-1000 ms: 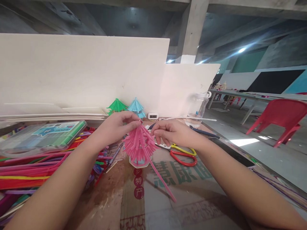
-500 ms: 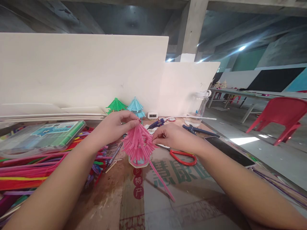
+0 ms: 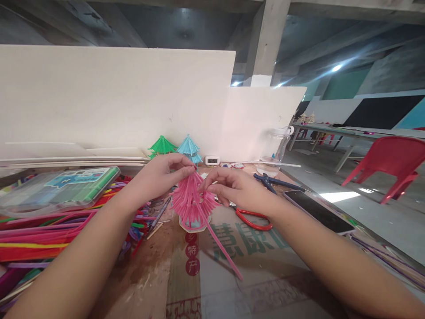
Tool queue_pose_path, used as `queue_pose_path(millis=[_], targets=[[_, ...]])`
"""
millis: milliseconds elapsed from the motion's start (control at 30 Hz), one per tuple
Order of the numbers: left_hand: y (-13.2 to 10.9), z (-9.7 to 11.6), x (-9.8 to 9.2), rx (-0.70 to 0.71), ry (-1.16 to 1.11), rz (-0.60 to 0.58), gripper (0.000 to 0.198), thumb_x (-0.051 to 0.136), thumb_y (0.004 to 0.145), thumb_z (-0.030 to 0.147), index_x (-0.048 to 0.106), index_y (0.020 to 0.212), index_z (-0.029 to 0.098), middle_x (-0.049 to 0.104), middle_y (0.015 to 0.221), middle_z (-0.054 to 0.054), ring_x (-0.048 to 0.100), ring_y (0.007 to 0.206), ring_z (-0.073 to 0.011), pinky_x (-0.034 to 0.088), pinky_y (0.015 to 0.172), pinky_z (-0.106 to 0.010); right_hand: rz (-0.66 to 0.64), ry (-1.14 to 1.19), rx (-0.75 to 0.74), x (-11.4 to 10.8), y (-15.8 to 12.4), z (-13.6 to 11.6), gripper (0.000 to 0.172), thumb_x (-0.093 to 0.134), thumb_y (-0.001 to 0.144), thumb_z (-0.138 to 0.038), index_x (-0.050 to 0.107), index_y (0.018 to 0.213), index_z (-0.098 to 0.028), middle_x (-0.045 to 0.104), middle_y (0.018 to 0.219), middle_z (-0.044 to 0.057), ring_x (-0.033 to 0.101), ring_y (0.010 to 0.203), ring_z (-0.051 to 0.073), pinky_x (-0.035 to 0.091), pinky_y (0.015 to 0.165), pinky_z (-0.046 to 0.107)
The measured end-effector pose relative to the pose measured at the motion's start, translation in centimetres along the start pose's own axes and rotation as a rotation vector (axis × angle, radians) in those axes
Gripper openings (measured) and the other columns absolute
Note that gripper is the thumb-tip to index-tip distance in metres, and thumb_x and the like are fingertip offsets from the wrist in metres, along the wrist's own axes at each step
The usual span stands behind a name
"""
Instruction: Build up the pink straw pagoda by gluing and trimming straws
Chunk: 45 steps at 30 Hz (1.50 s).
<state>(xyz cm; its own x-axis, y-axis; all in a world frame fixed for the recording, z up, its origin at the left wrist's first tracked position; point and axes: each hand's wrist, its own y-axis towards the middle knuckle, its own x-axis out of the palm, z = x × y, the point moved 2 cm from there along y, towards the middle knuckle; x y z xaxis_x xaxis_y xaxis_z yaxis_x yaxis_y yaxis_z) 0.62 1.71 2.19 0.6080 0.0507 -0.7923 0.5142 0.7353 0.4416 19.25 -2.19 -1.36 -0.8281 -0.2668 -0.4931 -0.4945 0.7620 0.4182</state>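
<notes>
A small pink pavilion model [image 3: 189, 195], with a layered roof of pipe cleaners on a pale base, stands on the cardboard in front of me. My left hand [image 3: 169, 173] pinches the peak of its roof between thumb and fingers. From the right, my right hand [image 3: 229, 186] reaches to the roof, its fingers bent and slightly apart, the fingertips at the upper pink strands. One long pink pipe cleaner [image 3: 224, 252] sticks out from the roof towards the lower right. Red-handled scissors [image 3: 254, 220] lie beside my right wrist, partly hidden.
Green [image 3: 162, 145] and light blue roofed models [image 3: 189, 146] stand behind, near a small clock [image 3: 211, 160]. Loose pipe cleaners [image 3: 40, 243] and a plastic case [image 3: 59, 188] fill the left. Pliers [image 3: 275, 180], a phone [image 3: 318, 212] and a clear jug [image 3: 274, 150] are right.
My right hand has moved left and slightly up, from the roof's right edge onto its upper strands, and now covers the glue gun. My left hand keeps its pinch on the peak.
</notes>
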Motion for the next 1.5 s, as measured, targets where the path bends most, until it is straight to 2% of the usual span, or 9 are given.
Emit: queue_pose_path(millis=[133, 267, 500, 700, 933, 1033, 1167, 1400, 1500], targets=[[0.0, 0.0, 0.0, 0.014, 0.02, 0.011, 0.034, 0.049, 0.083, 0.048, 0.066, 0.084, 0.019, 0.067, 0.081, -0.001, 0.058, 0.075, -0.0164, 0.043, 0.068, -0.026, -0.047, 0.17, 0.001, 0.1, 0.1, 0.2, 0.006, 0.046, 0.088, -0.022, 0.05, 0.084, -0.019, 0.056, 0.065, -0.005, 0.049, 0.045, 0.007, 0.039, 0.048, 0.021], [0.0, 0.2, 0.0, 0.032, 0.024, 0.016, 0.032, 0.049, 0.084, 0.046, 0.065, 0.084, 0.019, 0.067, 0.081, 0.0, 0.059, 0.075, -0.0159, 0.043, 0.07, -0.026, -0.083, 0.105, 0.019, 0.3, 0.2, 0.5, 0.007, 0.044, 0.089, -0.021, 0.048, 0.083, -0.019, 0.058, 0.069, -0.004, 0.049, 0.049, 0.007, 0.04, 0.051, 0.022], [-0.1, 0.1, 0.0, 0.015, 0.011, 0.015, 0.031, 0.05, 0.084, 0.046, 0.066, 0.084, 0.019, 0.067, 0.083, 0.0, 0.06, 0.078, -0.0164, 0.043, 0.069, -0.026, -0.01, -0.432, -0.037, 0.4, 0.1, 0.9, 0.009, 0.052, 0.088, -0.025, 0.06, 0.089, -0.019, 0.054, 0.065, -0.004, 0.048, 0.058, 0.009, 0.033, 0.055, 0.021], [-0.1, 0.0, 0.0, 0.023, 0.014, 0.019, 0.03, 0.05, 0.084, 0.046, 0.066, 0.084, 0.02, 0.068, 0.083, 0.001, 0.06, 0.077, -0.016, 0.043, 0.069, -0.025, 0.01, -1.052, -0.328, 1.1, -0.1, 0.5, 0.014, 0.053, 0.09, -0.026, 0.057, 0.1, -0.017, 0.065, 0.075, 0.002, 0.055, 0.067, 0.016, 0.028, 0.058, 0.027], [-0.1, 0.0, 0.0, 0.02, 0.016, 0.022, 0.03, 0.05, 0.084, 0.046, 0.066, 0.084, 0.02, 0.068, 0.083, 0.001, 0.06, 0.078, -0.0166, 0.043, 0.069, -0.026, 0.049, -1.205, -0.446, 1.3, -0.1, 1.0, 0.011, 0.046, 0.092, -0.018, 0.057, 0.09, -0.015, 0.066, 0.075, 0.003, 0.053, 0.063, 0.015, 0.029, 0.059, 0.03], [-0.1, 0.1, 0.0, 0.019, 0.024, 0.026, 0.031, 0.049, 0.084, 0.046, 0.066, 0.084, 0.02, 0.068, 0.084, 0.001, 0.06, 0.079, -0.0165, 0.043, 0.07, -0.026, 0.107, -1.129, -0.475, 1.2, -0.1, 1.0, 0.014, 0.047, 0.091, -0.016, 0.06, 0.086, -0.016, 0.066, 0.075, 0.003, 0.054, 0.066, 0.015, 0.031, 0.06, 0.029], [-0.1, 0.1, 0.0, 0.014, 0.03, 0.031, 0.032, 0.049, 0.084, 0.047, 0.066, 0.084, 0.02, 0.068, 0.083, 0.001, 0.059, 0.078, -0.0165, 0.043, 0.069, -0.026, 0.196, -0.786, -0.405, 0.8, -0.1, 0.4, 0.015, 0.049, 0.09, -0.015, 0.061, 0.081, -0.016, 0.066, 0.08, 0.005, 0.056, 0.075, 0.015, 0.038, 0.067, 0.026], [-0.1, 0.0, 0.1, 0.03, 0.015, 0.032, 0.031, 0.05, 0.084, 0.047, 0.065, 0.083, 0.02, 0.066, 0.081, 0.001, 0.059, 0.076, -0.0159, 0.042, 0.067, -0.025, 0.111, 0.088, -0.068, 0.7, 0.1, 0.0, 0.008, 0.048, 0.089, -0.022, 0.051, 0.082, -0.019, 0.063, 0.078, 0.001, 0.062, 0.07, 0.013, 0.048, 0.065, 0.027], [-0.1, 0.0, 0.1, 0.034, 0.015, 0.034, 0.03, 0.05, 0.084, 0.046, 0.065, 0.083, 0.02, 0.066, 0.08, 0.001, 0.059, 0.076, -0.0157, 0.042, 0.067, -0.025, 0.077, 0.245, 0.008, 0.6, 0.3, 0.2, 0.011, 0.045, 0.09, -0.028, 0.046, 0.083, -0.02, 0.057, 0.061, -0.004, 0.055, 0.054, 0.01, 0.043, 0.054, 0.023]])
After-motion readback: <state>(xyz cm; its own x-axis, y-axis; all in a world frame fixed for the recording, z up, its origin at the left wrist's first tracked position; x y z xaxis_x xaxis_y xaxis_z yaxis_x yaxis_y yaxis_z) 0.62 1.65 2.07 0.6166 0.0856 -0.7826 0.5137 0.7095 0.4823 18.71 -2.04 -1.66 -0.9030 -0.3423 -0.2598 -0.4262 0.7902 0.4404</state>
